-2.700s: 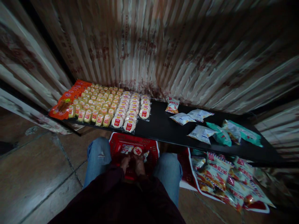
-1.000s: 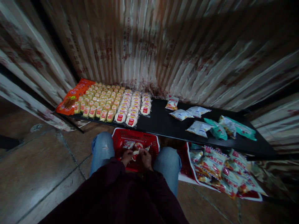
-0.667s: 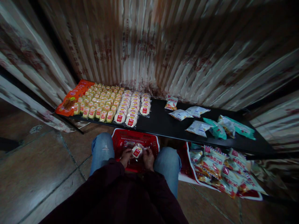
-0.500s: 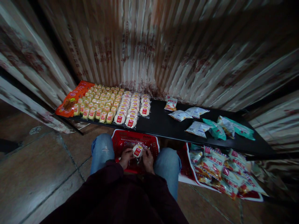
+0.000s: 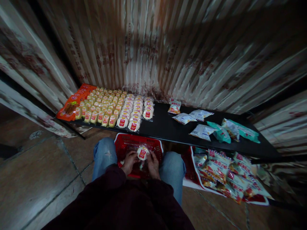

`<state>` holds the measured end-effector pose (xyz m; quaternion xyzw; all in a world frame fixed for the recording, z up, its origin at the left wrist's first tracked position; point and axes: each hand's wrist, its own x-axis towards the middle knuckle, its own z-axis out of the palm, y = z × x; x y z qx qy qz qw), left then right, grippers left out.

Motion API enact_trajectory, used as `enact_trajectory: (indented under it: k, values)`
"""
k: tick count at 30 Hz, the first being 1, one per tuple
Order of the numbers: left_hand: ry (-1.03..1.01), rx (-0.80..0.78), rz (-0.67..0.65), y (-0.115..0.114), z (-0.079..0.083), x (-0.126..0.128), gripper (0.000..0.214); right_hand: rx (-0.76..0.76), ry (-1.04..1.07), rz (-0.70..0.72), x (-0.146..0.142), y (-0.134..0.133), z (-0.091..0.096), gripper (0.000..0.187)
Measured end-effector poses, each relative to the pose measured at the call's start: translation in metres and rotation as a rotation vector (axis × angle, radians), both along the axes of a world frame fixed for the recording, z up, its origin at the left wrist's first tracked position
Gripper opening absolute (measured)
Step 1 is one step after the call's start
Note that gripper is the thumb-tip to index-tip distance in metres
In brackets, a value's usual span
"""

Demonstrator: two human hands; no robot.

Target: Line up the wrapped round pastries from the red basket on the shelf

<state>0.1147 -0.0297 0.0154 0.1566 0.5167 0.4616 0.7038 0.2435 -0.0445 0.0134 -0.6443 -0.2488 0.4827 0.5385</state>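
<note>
Between my knees, above a red basket, I hold a round white wrapped cake with a red and yellow label. My left hand pinches its left edge, and my right hand grips the right side of its clear wrapper. Beyond the basket, on a low black shelf, lie overlapping rows of similar round cakes. Left of these stand many small yellow wrapped cakes. The basket's contents are mostly hidden by my hands.
An orange packet lies at the shelf's left end. Several white snack bags and green packets are spread over its right half. A second red basket, full of snack bags, stands right of my knee. A striped curtain hangs behind.
The cake in my hands has turned slightly, its label now facing more upright. My right fingers have shifted a little on the wrapper. The goods on the shelf are the same.
</note>
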Motion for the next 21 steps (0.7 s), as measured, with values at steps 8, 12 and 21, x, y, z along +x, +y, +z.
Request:
enact_trajectory:
  k: [8, 12, 21]
  values:
    - [-0.002, 0.005, -0.023, 0.001, 0.014, 0.007, 0.030, 0.020, -0.029, 0.036, 0.001, -0.001, 0.017, 0.063]
    - [0.130, 0.012, -0.056, 0.000, 0.012, 0.009, 0.031, 0.030, -0.040, 0.011, 0.001, 0.000, 0.016, 0.061]
    - [0.435, 0.107, -0.084, 0.003, 0.012, 0.019, 0.019, 0.016, -0.050, -0.014, 0.005, 0.002, 0.006, 0.058]
